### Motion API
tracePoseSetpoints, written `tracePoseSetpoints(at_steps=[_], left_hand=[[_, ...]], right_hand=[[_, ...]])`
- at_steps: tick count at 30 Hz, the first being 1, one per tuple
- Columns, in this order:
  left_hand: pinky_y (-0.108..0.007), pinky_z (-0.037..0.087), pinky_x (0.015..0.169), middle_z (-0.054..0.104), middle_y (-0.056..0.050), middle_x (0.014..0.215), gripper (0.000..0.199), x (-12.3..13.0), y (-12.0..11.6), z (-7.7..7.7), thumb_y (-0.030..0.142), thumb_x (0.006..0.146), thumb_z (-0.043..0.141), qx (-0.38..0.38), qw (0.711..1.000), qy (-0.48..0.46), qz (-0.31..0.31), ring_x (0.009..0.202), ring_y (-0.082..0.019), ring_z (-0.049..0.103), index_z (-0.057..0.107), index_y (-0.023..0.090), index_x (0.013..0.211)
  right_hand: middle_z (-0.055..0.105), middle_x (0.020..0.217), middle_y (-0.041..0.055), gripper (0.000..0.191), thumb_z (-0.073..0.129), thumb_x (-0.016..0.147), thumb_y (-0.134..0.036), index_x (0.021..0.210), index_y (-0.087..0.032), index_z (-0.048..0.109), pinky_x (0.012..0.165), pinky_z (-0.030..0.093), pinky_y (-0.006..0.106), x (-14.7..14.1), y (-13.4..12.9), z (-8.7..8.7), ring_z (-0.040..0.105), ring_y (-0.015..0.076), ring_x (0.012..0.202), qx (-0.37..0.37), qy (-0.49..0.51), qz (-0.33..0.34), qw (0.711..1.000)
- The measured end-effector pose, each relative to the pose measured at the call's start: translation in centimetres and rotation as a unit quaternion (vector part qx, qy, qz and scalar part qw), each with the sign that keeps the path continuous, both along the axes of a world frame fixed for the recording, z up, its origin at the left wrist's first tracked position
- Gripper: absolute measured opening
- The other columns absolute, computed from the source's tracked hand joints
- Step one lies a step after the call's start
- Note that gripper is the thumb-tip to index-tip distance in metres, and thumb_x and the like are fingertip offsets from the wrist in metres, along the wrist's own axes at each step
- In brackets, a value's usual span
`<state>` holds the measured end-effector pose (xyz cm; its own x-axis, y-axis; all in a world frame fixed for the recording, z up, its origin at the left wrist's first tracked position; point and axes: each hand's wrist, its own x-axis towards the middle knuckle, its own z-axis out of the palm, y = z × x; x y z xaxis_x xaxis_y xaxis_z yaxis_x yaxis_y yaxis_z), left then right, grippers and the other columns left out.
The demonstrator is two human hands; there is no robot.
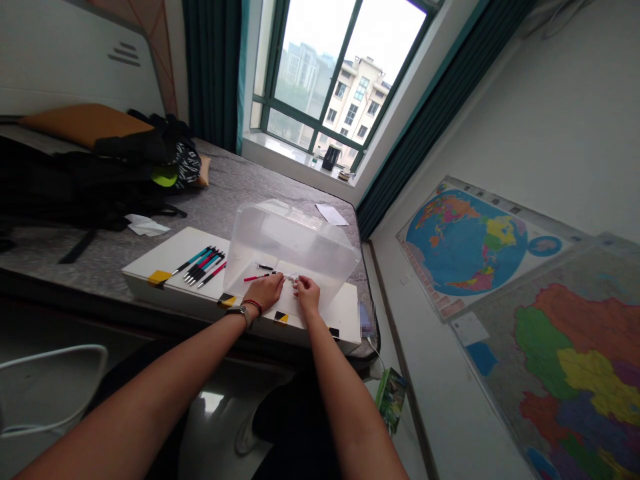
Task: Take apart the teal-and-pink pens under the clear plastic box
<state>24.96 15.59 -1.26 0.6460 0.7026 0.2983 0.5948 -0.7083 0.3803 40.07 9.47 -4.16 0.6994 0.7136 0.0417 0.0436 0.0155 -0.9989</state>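
Observation:
A clear plastic box (295, 230) lies on its side on a white board (165, 257), its open side toward me. Inside the opening, my left hand (266, 291) and my right hand (307, 294) are close together with fingertips pinched. Between them shows a thin, pale piece, too small to name; I cannot tell which hand grips which part. Beside my left hand is a red pen barrel (254, 277), and a black-and-silver pen piece (265, 267) lies behind it. Left of the box, several pens (203, 265) with turquoise, black and red barrels lie in a slanted row.
Yellow and black tape (159, 277) marks the board's front edge. The board rests on a grey mattress (220, 173), with a black bag (85, 183) and crumpled tissue (147, 225) to the left. White paper (331, 215) lies behind the box. A wall map (465, 240) hangs at right.

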Motion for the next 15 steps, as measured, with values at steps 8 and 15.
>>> tracePoseSetpoints(at_steps=[8, 15], left_hand=[[-0.031, 0.045, 0.071, 0.071, -0.010, 0.091, 0.041, -0.04, 0.13, -0.23, 0.042, 0.103, 0.026, -0.004, 1.000, -0.001, 0.001, 0.081, -0.023, 0.067, 0.060, 0.020, 0.102], [-0.031, 0.045, 0.070, 0.071, -0.010, 0.091, 0.041, -0.07, 0.12, -0.12, 0.042, 0.103, 0.026, 0.001, 1.000, -0.003, -0.007, 0.082, -0.023, 0.068, 0.061, 0.021, 0.101]], right_hand=[[0.074, 0.090, 0.0078, 0.027, 0.062, 0.077, -0.023, 0.102, -0.014, 0.068, 0.053, 0.055, 0.023, -0.22, -0.10, 0.34, 0.069, 0.0157, 0.070, -0.006, 0.006, -0.008, 1.000], [0.068, 0.069, 0.0003, 0.015, 0.056, 0.074, -0.022, 0.083, -0.016, 0.067, 0.047, 0.048, 0.021, -0.42, -0.35, 0.68, 0.060, 0.0119, 0.051, -0.028, -0.032, -0.018, 0.999]])
